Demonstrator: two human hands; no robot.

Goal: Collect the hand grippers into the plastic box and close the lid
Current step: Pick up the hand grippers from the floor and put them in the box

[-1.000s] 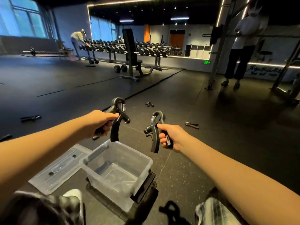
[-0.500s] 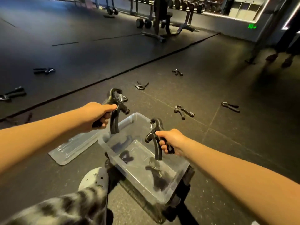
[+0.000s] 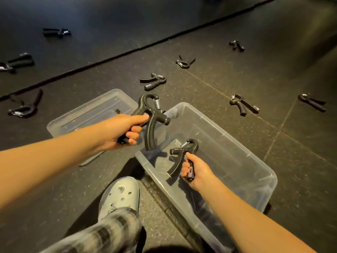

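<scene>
- My left hand was clamped round one handle of the first hand gripper, held over the left rim of the plastic box. Its long axis ran up and down the frame, spring loop toward the top and free handle pointing down.
- My right hand gripped a handle of the second hand gripper within the box's opening, centre frame. Its loop pointed up and its free handle slanted lower left.
- My hands were apart.
- The lid lay just left of the box.
- Loose hand grippers lay scattered across the upper frame.
</scene>
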